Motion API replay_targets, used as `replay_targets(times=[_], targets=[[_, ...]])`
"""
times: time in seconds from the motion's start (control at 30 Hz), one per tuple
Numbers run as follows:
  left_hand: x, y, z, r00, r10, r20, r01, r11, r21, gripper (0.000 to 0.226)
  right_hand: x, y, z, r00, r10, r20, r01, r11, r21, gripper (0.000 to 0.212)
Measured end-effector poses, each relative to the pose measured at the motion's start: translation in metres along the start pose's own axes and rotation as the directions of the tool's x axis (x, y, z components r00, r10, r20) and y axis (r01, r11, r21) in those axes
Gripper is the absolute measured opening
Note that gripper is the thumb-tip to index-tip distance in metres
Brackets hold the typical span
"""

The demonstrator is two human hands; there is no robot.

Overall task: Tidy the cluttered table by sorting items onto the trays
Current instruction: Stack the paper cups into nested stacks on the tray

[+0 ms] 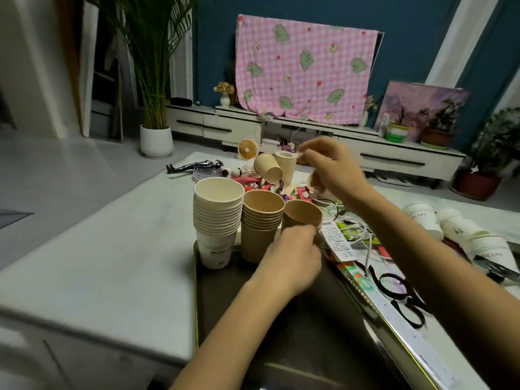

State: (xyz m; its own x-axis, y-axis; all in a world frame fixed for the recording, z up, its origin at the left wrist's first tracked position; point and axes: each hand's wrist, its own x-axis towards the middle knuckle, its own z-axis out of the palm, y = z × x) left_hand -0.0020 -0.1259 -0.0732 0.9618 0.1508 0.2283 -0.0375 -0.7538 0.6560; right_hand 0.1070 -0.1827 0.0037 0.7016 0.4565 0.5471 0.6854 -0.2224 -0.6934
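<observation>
Head view: cup stacks (pixel 218 218) on tray (pixel 208 291), centre; left grip (pixel 292 254) curled round brown cup (pixel 302 213); right grip (pixel 334 170) blurred, hold unclear; white cups (pixel 450 223), cables (pixel 368 249) unsorted, right.

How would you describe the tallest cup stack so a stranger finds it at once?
Start at the dark tray on the white table. Cups stand at its far left corner; take the leftmost stack. It is white with black lettering, unlike the brown stack beside it.

White cup stack (pixel 218 218) and shorter brown cup stack (pixel 261 220) stand upright side by side at the dark tray's (pixel 225 305) far end, a single brown cup (pixel 302 212) beside them.
</observation>
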Motion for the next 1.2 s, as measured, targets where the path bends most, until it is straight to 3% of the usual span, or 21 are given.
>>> replay_targets(times=[0.07, 0.13, 0.3, 0.37, 0.47, 0.6, 0.7, 0.77, 0.83, 0.9, 0.97, 1.07, 1.13, 1.2], targets=[[-0.002, 0.004, -0.003, 0.969, 0.149, -0.195, -0.152, 0.988, -0.001, 0.024, 0.01, 0.036, -0.015, 0.992, 0.121, -0.043, -0.127, 0.971, -0.202, 0.02], [0.0, 0.004, -0.001, 0.916, 0.278, -0.288, -0.257, 0.96, 0.11, 0.03, 0.014, 0.074, -0.02, 0.986, 0.165, -0.034, -0.161, 0.857, -0.49, 0.024], [0.012, -0.005, 0.007, 0.929, 0.303, -0.211, -0.237, 0.927, 0.29, 0.04, 0.033, 0.139, -0.007, 0.976, 0.14, 0.168, 0.054, 0.589, -0.806, 0.062], [0.013, -0.007, 0.008, 0.935, 0.3, -0.188, -0.231, 0.919, 0.318, 0.039, 0.048, 0.154, -0.003, 0.964, 0.142, 0.227, 0.136, 0.469, -0.872, 0.066], [0.013, -0.007, 0.008, 0.941, 0.312, -0.134, -0.242, 0.893, 0.379, 0.037, 0.065, 0.171, 0.001, 0.942, 0.233, 0.242, 0.157, 0.331, -0.93, 0.055], [0.013, -0.003, 0.011, 0.939, 0.329, -0.105, -0.261, 0.874, 0.409, 0.034, 0.07, 0.171, 0.001, 0.933, 0.267, 0.242, 0.167, 0.276, -0.947, 0.028], [0.012, 0.005, 0.011, 0.924, 0.351, -0.151, -0.267, 0.877, 0.4, 0.038, 0.063, 0.149, -0.015, 0.987, 0.017, 0.162, 0.144, 0.374, -0.916, 0.02], [0.012, 0.01, 0.008, 0.888, 0.399, -0.226, -0.292, 0.872, 0.392, 0.038, 0.05, 0.125, -0.028, 0.983, -0.183, 0.006, 0.112, 0.578, -0.808, 0.016], [0.014, 0.013, 0.002, 0.842, 0.414, -0.345, -0.279, 0.883, 0.378, 0.035, 0.033, 0.096, -0.042, 0.951, -0.271, -0.15, 0.143, 0.813, -0.564, 0.012], [0.018, 0.013, -0.01, 0.806, 0.372, -0.46, -0.221, 0.911, 0.349, 0.036, 0.012, 0.066, -0.051, 0.945, -0.278, -0.17, 0.216, 0.925, -0.312, 0.01], [0.022, 0.01, -0.022, 0.78, 0.298, -0.551, -0.149, 0.943, 0.299, 0.036, -0.011, 0.046, -0.05, 0.954, -0.288, -0.086, 0.259, 0.934, -0.247, 0.007], [0.026, 0.007, -0.031, 0.763, 0.201, -0.614, -0.079, 0.972, 0.22, 0.032, -0.037, 0.042, -0.038, 0.966, -0.2, 0.163, 0.242, 0.919, -0.311, 0.009], [0.027, 0.006, -0.031, 0.767, 0.181, -0.616, -0.065, 0.976, 0.206, 0.033, -0.048, 0.047, -0.03, 0.934, -0.143, 0.326, 0.264, 0.893, -0.364, 0.021], [0.027, 0.008, -0.026, 0.78, 0.192, -0.596, -0.073, 0.973, 0.218, 0.033, -0.053, 0.054, -0.031, 0.927, -0.153, 0.343, 0.273, 0.902, -0.334, 0.03]])
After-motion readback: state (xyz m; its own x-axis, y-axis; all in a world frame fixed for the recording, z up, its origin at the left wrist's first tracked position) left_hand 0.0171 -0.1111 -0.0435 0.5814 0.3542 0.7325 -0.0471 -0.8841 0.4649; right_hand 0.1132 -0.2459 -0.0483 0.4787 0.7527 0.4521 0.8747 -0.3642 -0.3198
